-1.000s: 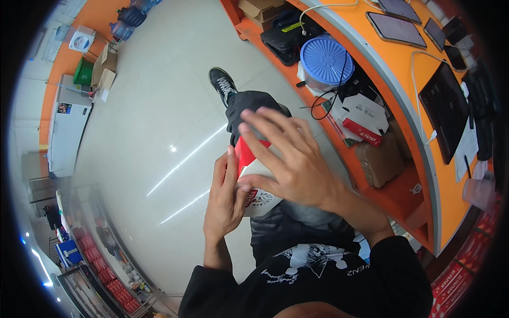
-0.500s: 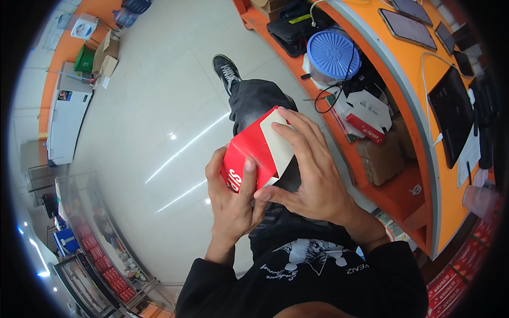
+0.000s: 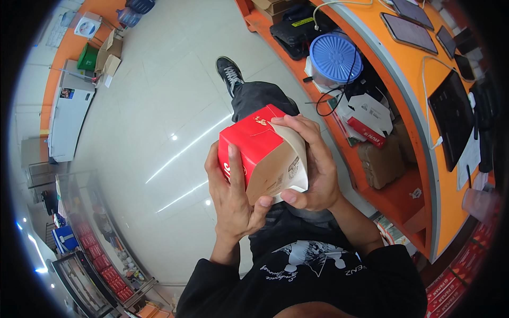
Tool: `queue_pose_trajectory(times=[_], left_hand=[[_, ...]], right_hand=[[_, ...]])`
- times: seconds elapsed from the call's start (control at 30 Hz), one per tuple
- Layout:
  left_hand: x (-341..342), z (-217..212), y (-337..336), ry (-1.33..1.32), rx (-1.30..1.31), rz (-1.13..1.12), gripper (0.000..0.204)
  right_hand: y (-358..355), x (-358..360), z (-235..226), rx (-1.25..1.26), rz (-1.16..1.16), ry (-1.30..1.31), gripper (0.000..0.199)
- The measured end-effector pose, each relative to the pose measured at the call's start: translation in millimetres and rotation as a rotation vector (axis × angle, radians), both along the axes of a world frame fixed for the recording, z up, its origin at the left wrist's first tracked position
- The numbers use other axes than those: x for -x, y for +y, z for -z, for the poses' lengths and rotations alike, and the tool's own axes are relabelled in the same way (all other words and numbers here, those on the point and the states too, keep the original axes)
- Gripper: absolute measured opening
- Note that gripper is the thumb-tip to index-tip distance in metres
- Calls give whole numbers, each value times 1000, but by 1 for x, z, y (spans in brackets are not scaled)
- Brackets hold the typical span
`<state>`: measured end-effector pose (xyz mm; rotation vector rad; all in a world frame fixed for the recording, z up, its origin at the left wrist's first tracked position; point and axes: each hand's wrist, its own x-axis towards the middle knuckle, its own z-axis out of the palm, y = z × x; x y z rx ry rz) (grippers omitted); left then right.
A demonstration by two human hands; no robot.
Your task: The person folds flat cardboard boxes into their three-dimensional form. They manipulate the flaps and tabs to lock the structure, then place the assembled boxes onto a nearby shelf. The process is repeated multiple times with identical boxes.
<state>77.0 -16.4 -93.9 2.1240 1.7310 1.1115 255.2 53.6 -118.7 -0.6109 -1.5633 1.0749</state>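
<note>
Though two hands [image 3: 229,208] [image 3: 321,179] (bare), one carton [image 3: 251,139].

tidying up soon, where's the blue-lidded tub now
In the head view, the blue-lidded tub is at upper right, in the open side of the orange counter, between the black case and a white-and-red carton.

Orange counter [image 3: 448,197], phones [image 3: 409,33] on top, black device [image 3: 452,116], paper [image 3: 468,165]

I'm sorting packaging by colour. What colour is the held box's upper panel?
The upper panel is red with a small pale print; head view shows it best.
</note>
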Motion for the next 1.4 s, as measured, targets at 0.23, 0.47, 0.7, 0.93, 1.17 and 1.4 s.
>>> queue_pose_trajectory(times=[0.23,0.47,0.7,0.93,1.17,1.4], left_hand=[[-1,2,-1,-36,1,-13,91],[-3,4,-4,-35,-18,6,88],[-10,7,-8,-5,-15,-15,77],[-9,9,-11,97,27,-45,70],[3,6,-4,137,-116,28,68],[16,4,-1,3,67,226,65]], right_hand=[[5,-8,3,-130,-21,-71,89],[6,-9,-12,-280,18,-338,82],[5,6,-22,-194,46,-476,88],[10,12,-19,-263,34,-556,78],[29,4,-32,-404,-74,-660,75],[24,-11,-27,-306,-167,-597,71]])
